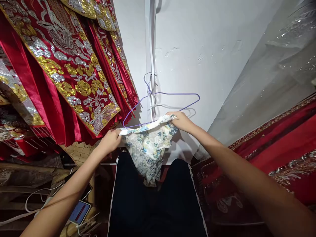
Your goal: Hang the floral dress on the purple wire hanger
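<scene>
A white garment (150,144) with a blue and yellow floral print is stretched between my two hands. My left hand (110,141) grips one end of its upper edge, and my right hand (181,121) pinches the other end, a little higher. The cloth hangs down in folds between my knees. Just behind its upper edge, a purple wire hanger (176,94) hangs by its hook from a white cable or pole on the wall. The hanger's lower bar is partly hidden behind the cloth, and I cannot tell whether they touch.
Red costumes (81,72) with gold and silver sequins hang at the left. A white wall (197,49) stands ahead, with sheer fabric (247,98) and red cloth (283,141) on the right. At lower left, a phone (80,210) and white cables lie on a bamboo-like frame.
</scene>
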`<state>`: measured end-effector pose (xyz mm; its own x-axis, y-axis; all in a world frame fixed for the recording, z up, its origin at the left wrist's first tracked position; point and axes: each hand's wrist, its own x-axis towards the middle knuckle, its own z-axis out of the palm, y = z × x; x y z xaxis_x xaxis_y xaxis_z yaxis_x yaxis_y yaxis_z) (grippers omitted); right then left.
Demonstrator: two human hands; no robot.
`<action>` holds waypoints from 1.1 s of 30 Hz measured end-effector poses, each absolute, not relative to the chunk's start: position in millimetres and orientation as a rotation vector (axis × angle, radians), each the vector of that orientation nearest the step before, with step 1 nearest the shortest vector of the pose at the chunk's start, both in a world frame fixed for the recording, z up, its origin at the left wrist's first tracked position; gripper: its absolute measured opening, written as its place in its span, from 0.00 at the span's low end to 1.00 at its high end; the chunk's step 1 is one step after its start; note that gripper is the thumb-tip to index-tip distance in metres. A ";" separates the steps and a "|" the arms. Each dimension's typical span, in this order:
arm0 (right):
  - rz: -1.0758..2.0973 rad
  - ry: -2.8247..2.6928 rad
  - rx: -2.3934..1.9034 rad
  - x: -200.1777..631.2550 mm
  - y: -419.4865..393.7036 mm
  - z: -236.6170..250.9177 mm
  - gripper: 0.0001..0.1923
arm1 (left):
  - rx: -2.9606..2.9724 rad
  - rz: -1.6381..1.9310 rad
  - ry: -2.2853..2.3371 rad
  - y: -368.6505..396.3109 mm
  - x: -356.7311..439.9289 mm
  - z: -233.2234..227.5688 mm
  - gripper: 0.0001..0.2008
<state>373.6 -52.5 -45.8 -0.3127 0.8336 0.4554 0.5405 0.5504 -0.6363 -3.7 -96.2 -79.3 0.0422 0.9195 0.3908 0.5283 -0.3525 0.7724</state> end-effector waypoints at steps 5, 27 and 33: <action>0.670 -1.966 -1.025 365.7 -57.5 -42.5 0.13 | 2.050 1.450 1.263 -82.0 11.6 -45.8 0.14; 0.529 -1.663 -1.186 458.2 -48.0 10.8 0.13 | 2.611 1.089 1.363 -29.3 30.9 15.1 0.16; 1.057 -1.603 -0.977 461.6 -44.5 16.4 0.14 | 2.295 1.304 1.523 -22.8 8.0 1.0 0.17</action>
